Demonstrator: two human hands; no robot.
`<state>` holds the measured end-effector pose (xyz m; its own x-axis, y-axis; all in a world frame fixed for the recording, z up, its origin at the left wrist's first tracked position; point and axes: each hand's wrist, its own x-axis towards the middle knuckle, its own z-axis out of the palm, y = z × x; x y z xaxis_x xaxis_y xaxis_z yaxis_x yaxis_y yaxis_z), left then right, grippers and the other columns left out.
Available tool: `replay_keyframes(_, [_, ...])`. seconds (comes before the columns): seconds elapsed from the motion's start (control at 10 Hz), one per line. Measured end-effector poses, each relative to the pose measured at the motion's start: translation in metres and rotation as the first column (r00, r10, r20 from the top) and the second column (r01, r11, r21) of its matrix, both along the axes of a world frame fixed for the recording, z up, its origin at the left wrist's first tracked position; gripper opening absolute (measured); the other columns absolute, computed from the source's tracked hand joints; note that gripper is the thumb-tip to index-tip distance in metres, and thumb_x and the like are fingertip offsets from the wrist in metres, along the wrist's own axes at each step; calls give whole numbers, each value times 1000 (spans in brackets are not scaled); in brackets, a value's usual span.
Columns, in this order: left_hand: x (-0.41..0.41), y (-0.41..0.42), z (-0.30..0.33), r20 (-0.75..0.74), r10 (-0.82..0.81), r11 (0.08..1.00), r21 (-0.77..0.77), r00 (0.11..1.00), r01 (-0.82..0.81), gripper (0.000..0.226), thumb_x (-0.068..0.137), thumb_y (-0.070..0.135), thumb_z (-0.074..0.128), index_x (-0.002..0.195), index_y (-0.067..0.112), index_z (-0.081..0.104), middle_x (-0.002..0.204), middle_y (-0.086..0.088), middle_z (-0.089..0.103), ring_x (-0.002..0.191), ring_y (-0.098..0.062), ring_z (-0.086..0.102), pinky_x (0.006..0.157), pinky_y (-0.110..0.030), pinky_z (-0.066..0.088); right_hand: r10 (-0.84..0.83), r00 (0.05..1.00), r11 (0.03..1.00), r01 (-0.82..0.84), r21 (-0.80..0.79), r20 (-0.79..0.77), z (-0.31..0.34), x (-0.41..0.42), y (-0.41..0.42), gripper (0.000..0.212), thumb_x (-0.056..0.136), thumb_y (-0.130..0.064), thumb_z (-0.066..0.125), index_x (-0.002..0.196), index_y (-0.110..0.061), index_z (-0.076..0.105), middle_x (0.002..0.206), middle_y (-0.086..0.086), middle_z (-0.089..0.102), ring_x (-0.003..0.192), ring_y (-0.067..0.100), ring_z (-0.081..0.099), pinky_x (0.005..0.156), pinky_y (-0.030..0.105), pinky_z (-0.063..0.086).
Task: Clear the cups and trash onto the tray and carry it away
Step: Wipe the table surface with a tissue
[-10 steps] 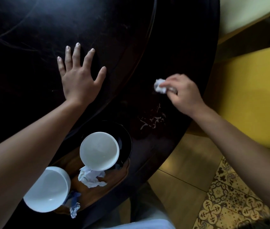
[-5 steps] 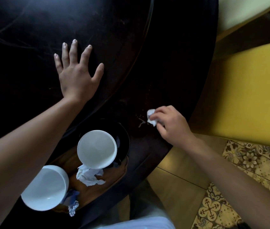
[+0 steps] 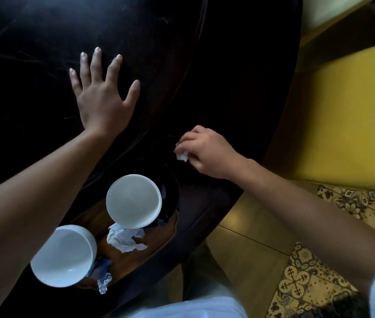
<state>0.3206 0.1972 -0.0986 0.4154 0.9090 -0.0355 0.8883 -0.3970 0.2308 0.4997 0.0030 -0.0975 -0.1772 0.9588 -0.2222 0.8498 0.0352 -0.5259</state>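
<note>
A wooden tray sits at the near edge of the dark table. On it stand two white cups, one on a black saucer, the other at the near left. A crumpled white napkin and a foil wrapper lie between them. My left hand rests flat on the table, fingers spread. Just right of the saucer, my right hand presses a small white tissue wad on the table.
A yellow upholstered seat stands right of the table. Below it are wooden floor and patterned tiles. My light clothing shows at the bottom edge.
My right hand has slid the tissue wad from the far right of the table towards me and left, ending beside the saucer. The white smears on the table are gone. My left hand stayed flat.
</note>
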Motion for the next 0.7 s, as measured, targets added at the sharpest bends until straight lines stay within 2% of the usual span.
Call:
replay_keyframes(0.1, [-1,0,1,1,-4,1000,-2,1000,4,69,98,67,34,158,31,32,171,-7,13,158,-30,3,126,-53,-1,88,996,994,-86,-61,22,8,14,-23,21,86,-19,66,103,-27,75,116,-3,68,107,25,58,85,44,52])
replay_keyframes(0.2, [-1,1,2,4,-6,1000,3,1000,6,69,99,66,34,157,31,32,171,-7,13,158,-30,3,126,-53,0,44,999,992,-40,-122,24,17,39,-40,17,88,-18,65,96,-28,76,111,-5,67,106,20,56,85,43,53])
replay_keyframes(0.3, [-1,0,1,10,-8,1000,10,1000,8,69,99,66,35,157,30,33,171,-7,14,158,-30,4,126,-54,0,-104,995,992,104,-77,0,25,48,-56,18,86,-16,67,94,-27,77,104,-6,65,102,15,55,83,35,53])
replay_keyframes(0.4, [-2,-1,-1,13,-9,1000,8,1000,9,68,99,66,35,157,30,33,171,-7,14,158,-30,3,126,-54,-1,-157,984,988,157,-10,-81,24,24,-82,20,86,-17,61,95,-23,77,102,-5,65,100,14,55,84,27,49])
replay_keyframes(0.5, [-3,0,-1,19,-9,1000,5,1000,9,68,99,66,35,157,31,33,171,-7,14,158,-30,4,126,-54,0,-126,989,990,130,57,-72,10,-15,-110,18,87,-16,61,95,-20,77,102,-4,66,100,18,58,84,34,50])
replay_keyframes(0.6, [-3,0,-1,11,-10,1000,9,1000,10,68,98,66,35,157,31,33,171,-7,14,158,-30,4,126,-54,0,-116,993,984,114,135,8,0,-22,-113,15,85,-14,64,94,-19,75,102,-2,67,97,24,61,78,42,48])
replay_keyframes(0.7, [-1,-1,-1,12,-11,1000,4,1000,11,68,98,66,35,157,32,33,171,-7,14,158,-30,4,126,-53,0,-300,951,937,277,210,82,-9,17,-84,16,85,-15,62,93,-17,76,102,3,69,96,30,61,78,44,49])
